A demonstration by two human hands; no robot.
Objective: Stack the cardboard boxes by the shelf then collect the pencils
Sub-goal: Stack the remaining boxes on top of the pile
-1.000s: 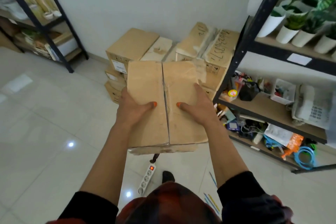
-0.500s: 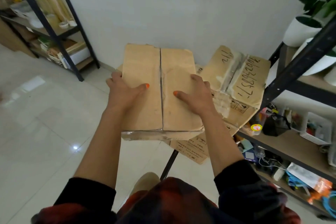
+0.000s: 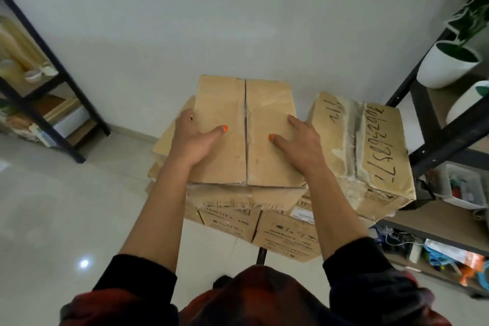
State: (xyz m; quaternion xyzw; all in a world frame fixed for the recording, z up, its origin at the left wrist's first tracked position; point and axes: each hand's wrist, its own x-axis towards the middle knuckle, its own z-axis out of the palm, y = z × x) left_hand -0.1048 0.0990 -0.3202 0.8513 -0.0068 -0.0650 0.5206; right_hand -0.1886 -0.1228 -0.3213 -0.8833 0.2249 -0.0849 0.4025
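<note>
Right now a plain tan cardboard box with a taped centre seam (image 3: 246,130) sits atop a pile of printed brown cardboard boxes (image 3: 287,239) against the white wall (image 3: 238,13). Whether its full weight rests on that pile cannot be told. Both hands clamp it from opposite sides. The left hand (image 3: 195,140) wraps the box's left edge, its fingers hidden over the side and its thumb with an orange nail lying flat on the lid. The right hand (image 3: 299,144) grips the box's right edge, thumb likewise laid on the lid, pointing toward the seam.

Just beside the box's right side stands a worn tan cardboard box with black handwritten numbers (image 3: 362,151), tilted slightly, its top at about the same height. Beyond that box rises a black metal shelf with wooden boards (image 3: 428,103), carrying a white round plant pot (image 3: 447,66) above and small clutter on the lower boards. Well apart from the box's left side is a second black metal rack (image 3: 53,103) holding assorted goods. Below the pile spreads a glossy pale tiled floor (image 3: 66,219). No pencils can be made out.
</note>
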